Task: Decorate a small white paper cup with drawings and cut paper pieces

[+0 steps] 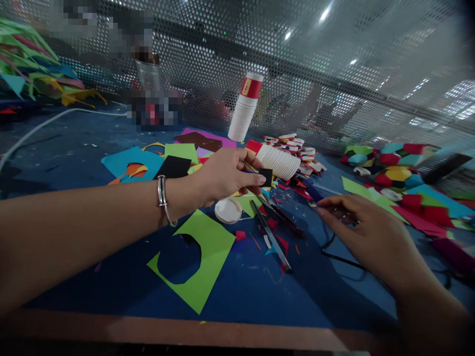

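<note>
My left hand [232, 173], with a silver bangle at the wrist, pinches a small black paper piece [265, 177] between thumb and fingers. Just behind it lies a stack of white paper cups [280, 160] on its side. My right hand [356, 222] is closed with thumb and forefinger together at the end of a dark blue object [312, 190]; what exactly they grip is not clear. A black cord [343, 262] runs beneath that hand. Below my left hand are a pen [272, 237], dark-handled scissors [282, 215] and a white paper disc [227, 210].
A green sheet with a round cut-out [211, 257] lies near the front edge. Upright stands a leaning cup stack [243, 109] before the perforated metal screen [208, 69]. Coloured paper [137, 165] is spread left; patchwork-coloured balls [399, 175] sit right. Small scraps litter the middle.
</note>
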A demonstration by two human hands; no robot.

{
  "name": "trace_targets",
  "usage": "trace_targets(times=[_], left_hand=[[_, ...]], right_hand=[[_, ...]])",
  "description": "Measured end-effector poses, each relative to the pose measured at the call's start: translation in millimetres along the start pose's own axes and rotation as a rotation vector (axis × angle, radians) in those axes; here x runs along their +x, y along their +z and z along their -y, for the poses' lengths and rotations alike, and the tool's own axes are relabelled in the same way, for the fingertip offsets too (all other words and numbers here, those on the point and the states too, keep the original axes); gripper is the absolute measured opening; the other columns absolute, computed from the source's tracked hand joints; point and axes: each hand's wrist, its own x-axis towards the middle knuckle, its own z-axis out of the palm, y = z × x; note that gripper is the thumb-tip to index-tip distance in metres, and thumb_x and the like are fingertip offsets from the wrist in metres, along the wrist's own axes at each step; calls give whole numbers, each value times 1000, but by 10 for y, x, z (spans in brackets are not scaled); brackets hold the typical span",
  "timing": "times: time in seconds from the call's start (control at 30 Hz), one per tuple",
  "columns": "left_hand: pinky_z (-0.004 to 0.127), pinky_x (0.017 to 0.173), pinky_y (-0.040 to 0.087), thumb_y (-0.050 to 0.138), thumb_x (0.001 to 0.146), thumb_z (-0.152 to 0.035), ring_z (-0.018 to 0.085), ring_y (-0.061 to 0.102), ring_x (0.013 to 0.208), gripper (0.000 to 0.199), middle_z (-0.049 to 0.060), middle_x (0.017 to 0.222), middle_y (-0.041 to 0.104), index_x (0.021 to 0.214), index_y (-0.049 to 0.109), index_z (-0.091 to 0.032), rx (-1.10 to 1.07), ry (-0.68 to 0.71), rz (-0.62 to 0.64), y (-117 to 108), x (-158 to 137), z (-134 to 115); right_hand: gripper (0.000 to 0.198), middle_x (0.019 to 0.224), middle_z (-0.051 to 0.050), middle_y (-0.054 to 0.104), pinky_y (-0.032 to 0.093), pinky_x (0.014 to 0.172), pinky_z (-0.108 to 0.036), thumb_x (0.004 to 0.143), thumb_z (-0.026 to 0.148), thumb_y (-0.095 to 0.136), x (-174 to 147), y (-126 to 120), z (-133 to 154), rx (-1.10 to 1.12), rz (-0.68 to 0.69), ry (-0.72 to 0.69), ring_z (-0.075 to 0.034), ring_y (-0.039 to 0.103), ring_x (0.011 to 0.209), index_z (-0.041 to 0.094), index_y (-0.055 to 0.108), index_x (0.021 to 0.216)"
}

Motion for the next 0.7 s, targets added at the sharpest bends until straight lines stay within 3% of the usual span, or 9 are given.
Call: trace_targets(times=[0.17,0.3,0.43,0.6,0.7], left_hand=[[25,62,53,70,83,-7,13,69,65,23,2,73,71,104,62,-14,-19,-40,-1,-32,-181,-123],[23,55,51,70,83,-11,13,67,59,22,1,68,71,103,61,-16,-8,-70,2,-71,-316,-63],[23,52,50,70,83,-11,13,66,55,21,2,68,72,100,59,-17,-15,-100,-3,-78,-324,17],[25,55,51,68,85,-12,13,66,56,20,2,68,72,101,58,-18,-6,-109,-26,-88,-286,50],[24,55,50,69,85,-14,13,67,58,20,2,70,73,101,58,-18,20,-108,-32,-104,-281,88]], right_hand=[[25,80,-10,69,42,63,-36,88,43,66,384,-4,-214,-2,30,114,-25,62,71,19,69,94],[34,82,-12,72,44,65,-36,82,48,72,605,140,-371,51,110,178,-26,66,73,16,70,89],[40,75,-9,70,45,63,-34,85,54,68,715,245,-469,106,167,248,-23,65,67,14,71,93],[27,117,-7,68,57,84,-40,99,36,60,825,286,-556,243,324,352,-23,67,98,17,66,117],[33,127,-9,64,57,87,-45,98,33,61,849,293,-608,374,366,436,-25,66,106,17,61,127]])
